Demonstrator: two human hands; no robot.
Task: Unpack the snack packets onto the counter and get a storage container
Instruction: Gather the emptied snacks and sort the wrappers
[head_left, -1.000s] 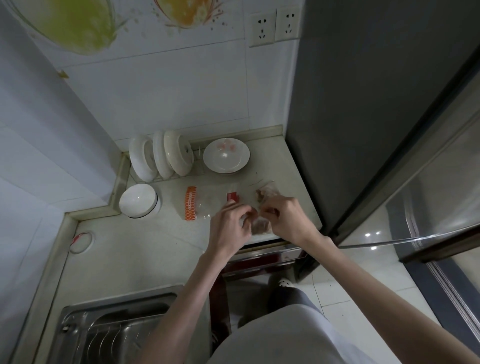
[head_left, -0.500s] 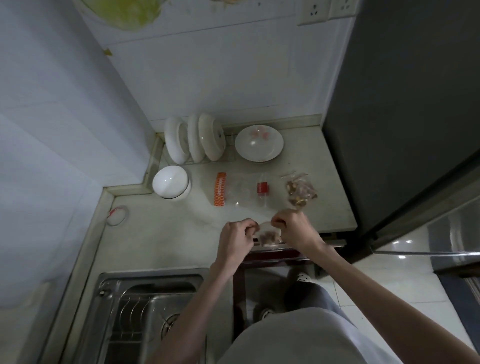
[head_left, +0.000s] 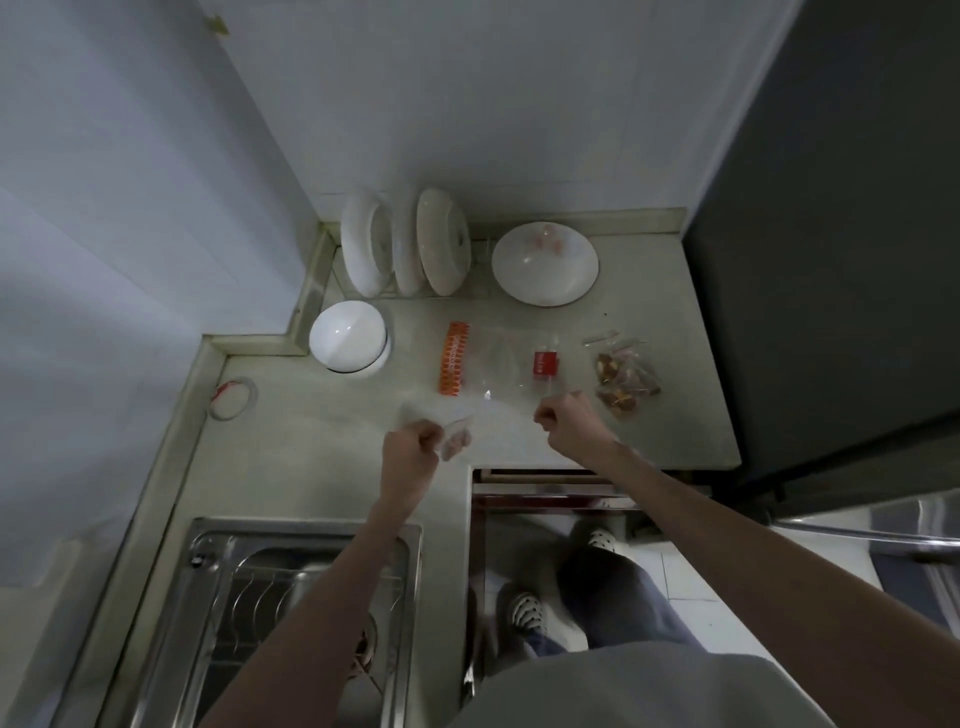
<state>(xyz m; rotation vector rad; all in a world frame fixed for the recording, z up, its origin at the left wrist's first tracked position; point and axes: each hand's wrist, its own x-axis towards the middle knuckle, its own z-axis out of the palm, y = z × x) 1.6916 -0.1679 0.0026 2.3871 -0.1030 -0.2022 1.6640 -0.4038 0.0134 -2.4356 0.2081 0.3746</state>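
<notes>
Clear snack packet (head_left: 457, 441) long axis blurred | left hand (head_left: 413, 447) fingers clamped on it | right hand (head_left: 569, 423) fingers curled, empty

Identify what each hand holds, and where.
Left hand pinches a small clear snack packet by its left end. Right hand is fisted; nothing visible in it.

A pale stone counter (head_left: 291, 467) fills a corner of white tiled walls (head_left: 467, 104), with a steel sink (head_left: 249, 597) set in near the front, a dark fridge (head_left: 841, 234) at the right, and white floor tiles (head_left: 727, 618) below.
</notes>
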